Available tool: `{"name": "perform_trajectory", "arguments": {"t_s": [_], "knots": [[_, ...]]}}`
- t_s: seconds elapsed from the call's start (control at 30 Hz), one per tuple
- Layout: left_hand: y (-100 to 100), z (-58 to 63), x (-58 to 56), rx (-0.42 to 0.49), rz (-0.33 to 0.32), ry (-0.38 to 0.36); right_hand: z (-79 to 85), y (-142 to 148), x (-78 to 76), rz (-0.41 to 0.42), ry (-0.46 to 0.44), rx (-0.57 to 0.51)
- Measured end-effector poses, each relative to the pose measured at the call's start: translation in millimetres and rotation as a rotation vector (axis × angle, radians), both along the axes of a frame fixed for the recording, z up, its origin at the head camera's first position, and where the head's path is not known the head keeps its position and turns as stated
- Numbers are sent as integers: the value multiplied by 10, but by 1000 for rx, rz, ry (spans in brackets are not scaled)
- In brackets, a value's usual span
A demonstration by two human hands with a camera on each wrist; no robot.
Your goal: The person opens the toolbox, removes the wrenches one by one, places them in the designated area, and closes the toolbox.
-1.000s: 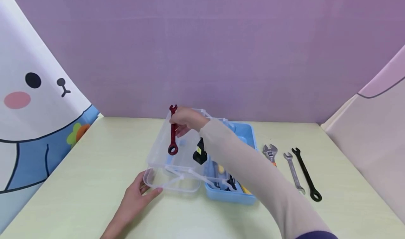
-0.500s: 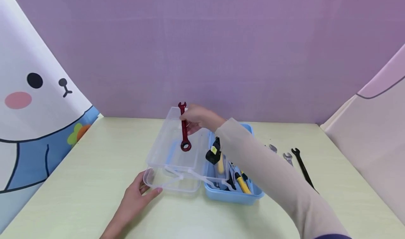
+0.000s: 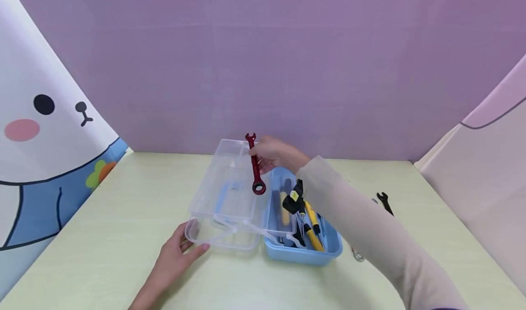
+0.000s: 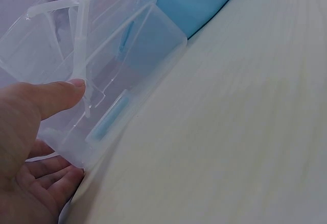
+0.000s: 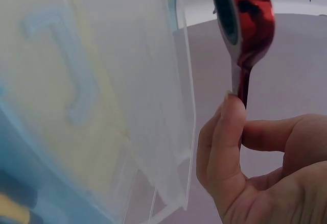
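Note:
My right hand [image 3: 274, 153] pinches a red combination wrench [image 3: 255, 164] near its middle, above the right part of the clear plastic trays. Its ring end hangs down toward me; in the right wrist view that red ring end [image 5: 255, 25] looms above the fingers [image 5: 227, 142]. At the front left, my left hand [image 3: 172, 255] holds the corner of the lower clear tray [image 3: 242, 245]. Seen from the left wrist, the thumb [image 4: 56, 99] lies on the tray's side and the other fingers curl under it. An upper clear tray [image 3: 209, 196] sits above, joined by folding arms.
A blue toolbox base [image 3: 297, 256] stands right of the trays, holding several yellow-and-black-handled tools [image 3: 314, 238]. Right of it, a black wrench [image 3: 385, 202] lies on the table, partly hidden by the right sleeve [image 3: 361, 223]. A purple cloth wall [image 3: 263, 72] rises behind.
My right hand has moved right with the red wrench, from over the middle of the clear trays toward the blue base. My left hand stays at the tray corner.

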State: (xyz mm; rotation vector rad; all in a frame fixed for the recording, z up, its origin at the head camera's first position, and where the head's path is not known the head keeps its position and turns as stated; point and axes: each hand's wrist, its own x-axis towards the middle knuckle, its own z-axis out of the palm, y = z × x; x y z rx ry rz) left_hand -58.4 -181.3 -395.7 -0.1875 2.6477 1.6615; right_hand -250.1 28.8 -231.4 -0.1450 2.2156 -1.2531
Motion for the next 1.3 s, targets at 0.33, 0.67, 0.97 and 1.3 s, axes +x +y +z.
{"name": "perform_trajectory", "arguments": {"t_s": [0.33,0.67,0.97,1.3], "knots": [[4,13,-9,13,0,1,-75,256,-24,-22,-11,15],[11,27,-10,-16,6,-4,-147,473,-55,-47,-13,34],[35,30,-18,-10,2,-2,-143,686,-72,-56,-7,81],[35,26,-31,0,-7,-12,-186,948,-75,-68,-17,25]]}}
